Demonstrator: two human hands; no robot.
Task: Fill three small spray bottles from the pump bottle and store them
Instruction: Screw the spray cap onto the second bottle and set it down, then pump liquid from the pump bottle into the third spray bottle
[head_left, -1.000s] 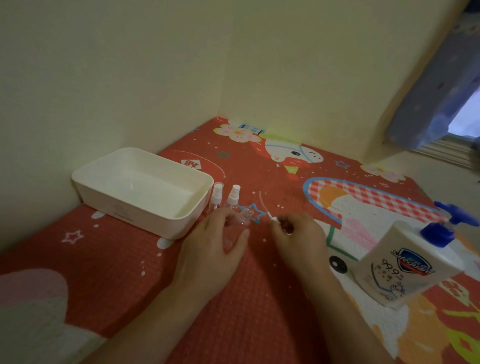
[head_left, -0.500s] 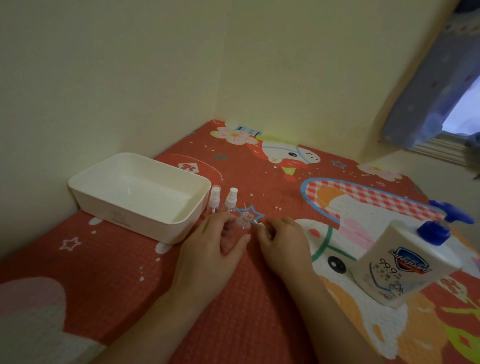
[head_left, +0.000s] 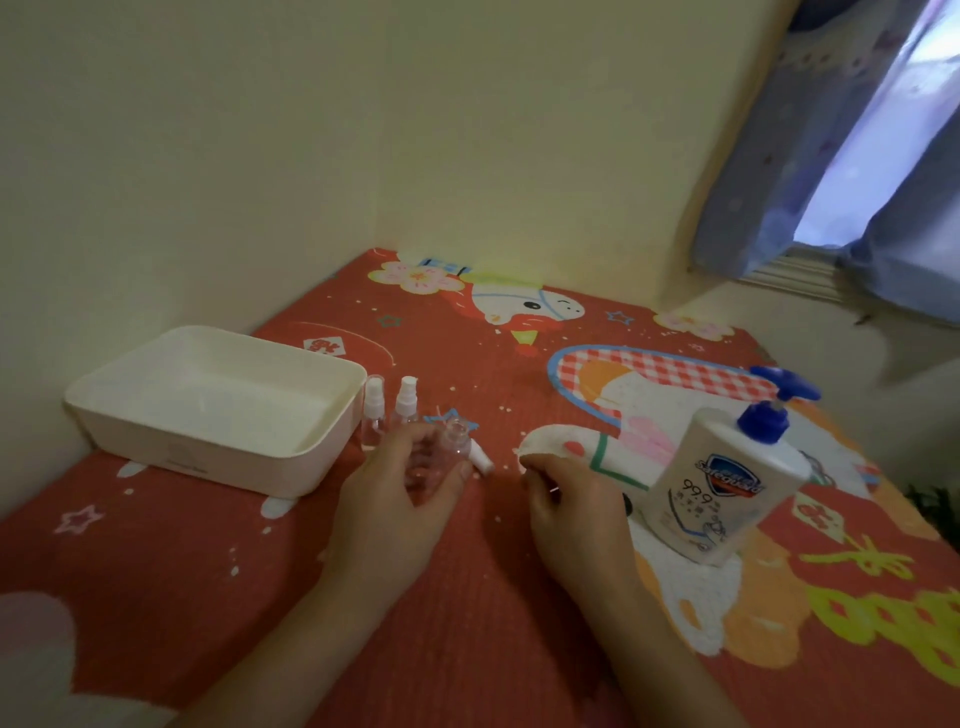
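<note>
The left hand (head_left: 400, 493) grips 1 small clear bottle (head_left: 441, 452), neck open and upright on the red mat (head_left: 208, 571). Its white spray cap (head_left: 480, 460) lies on the mat just beside that hand. The right hand (head_left: 566, 512) sits close by, fingers curled; whether they pinch anything, one cannot tell. 2 capped bottles (head_left: 389, 413) stand next to the white tray (head_left: 332, 441), not in it. The pump bottle (head_left: 722, 488) waits near the right hand. The smart play looks like this: keep the open bottle steady, bring its narrow mouth right under the blue nozzle (head_left: 779, 387), and press slowly so nothing spills.
</note>
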